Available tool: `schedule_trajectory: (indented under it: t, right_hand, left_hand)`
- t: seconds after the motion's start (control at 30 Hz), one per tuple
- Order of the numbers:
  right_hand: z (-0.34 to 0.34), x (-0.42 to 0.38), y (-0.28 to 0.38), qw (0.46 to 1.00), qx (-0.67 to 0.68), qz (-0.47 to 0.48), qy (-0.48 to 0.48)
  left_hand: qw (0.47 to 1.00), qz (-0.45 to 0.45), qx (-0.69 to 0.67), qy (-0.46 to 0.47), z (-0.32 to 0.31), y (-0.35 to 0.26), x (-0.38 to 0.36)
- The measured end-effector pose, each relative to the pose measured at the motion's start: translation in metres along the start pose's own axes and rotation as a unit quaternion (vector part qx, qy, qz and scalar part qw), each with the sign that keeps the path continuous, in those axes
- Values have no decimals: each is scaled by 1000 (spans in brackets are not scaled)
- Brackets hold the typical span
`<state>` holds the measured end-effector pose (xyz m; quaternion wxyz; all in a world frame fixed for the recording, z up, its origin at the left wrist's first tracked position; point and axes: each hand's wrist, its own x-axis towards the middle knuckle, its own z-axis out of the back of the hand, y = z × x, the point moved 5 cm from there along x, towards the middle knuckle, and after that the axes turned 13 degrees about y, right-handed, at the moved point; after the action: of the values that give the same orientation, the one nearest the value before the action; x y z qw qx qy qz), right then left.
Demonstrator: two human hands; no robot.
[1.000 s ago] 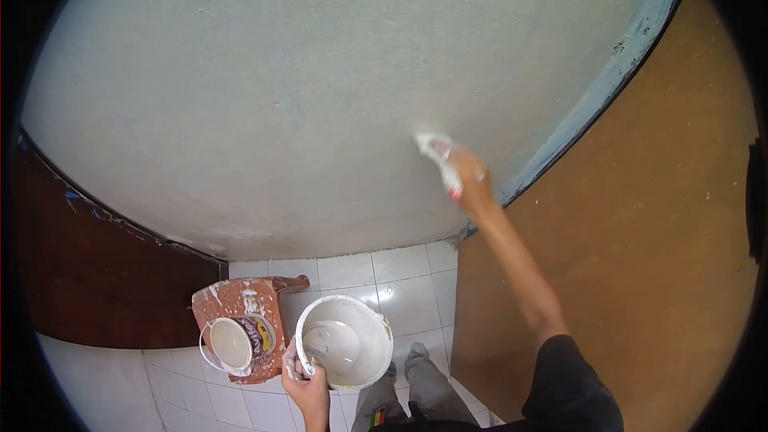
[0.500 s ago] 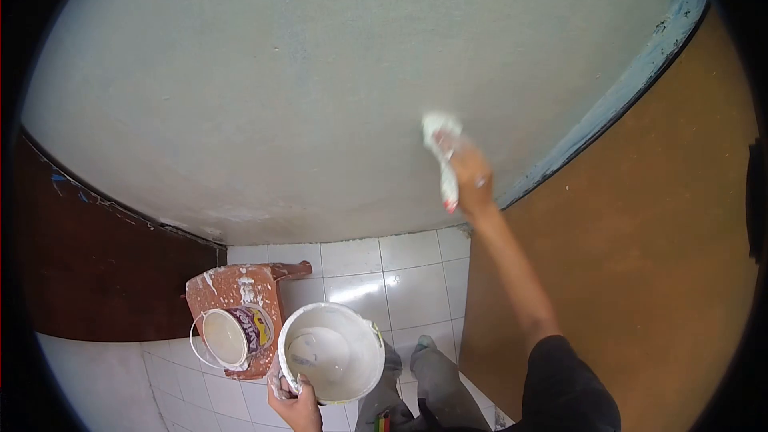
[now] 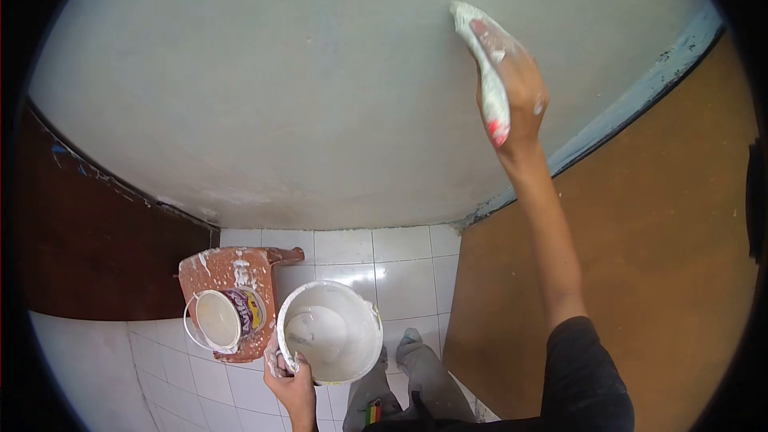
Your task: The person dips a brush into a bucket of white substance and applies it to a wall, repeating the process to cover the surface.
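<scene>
My right hand (image 3: 518, 84) is closed around a paintbrush (image 3: 494, 96), whose handle is smeared white with a red end. The bristles touch, or are very close to, the pale grey-green wall (image 3: 320, 88). Low at the front, my left hand (image 3: 292, 384) grips the rim of a white bucket (image 3: 364, 344), with its thumb outside. A little whitish paint lies in the bottom of the bucket. White smears cover the fingers of both hands.
A paint-spattered reddish plastic stool (image 3: 210, 266) stands left of the bucket, carrying a labelled paint pail (image 3: 246, 312) with a wire handle. A brown panel (image 3: 624, 256) rises at the right, a dark one (image 3: 112, 232) at the left. White tiles (image 3: 344, 244) cover the floor.
My right hand has moved the paintbrush up the wall and slightly right. The left hand still holds the bucket, and the view has shifted slightly.
</scene>
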<state>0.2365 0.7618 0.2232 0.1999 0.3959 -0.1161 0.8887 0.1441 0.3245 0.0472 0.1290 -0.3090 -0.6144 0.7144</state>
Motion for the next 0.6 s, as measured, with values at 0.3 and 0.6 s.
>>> schedule_trajectory:
  t: [0.3, 0.6]
  right_hand:
    - [-186, -236, 39, 974, 50, -33, 218]
    - [-69, -76, 9, 994, 59, -31, 87]
  left_hand:
    - [1000, 3, -15, -20, 11, 49, 9]
    - [999, 22, -4, -23, 19, 25, 0]
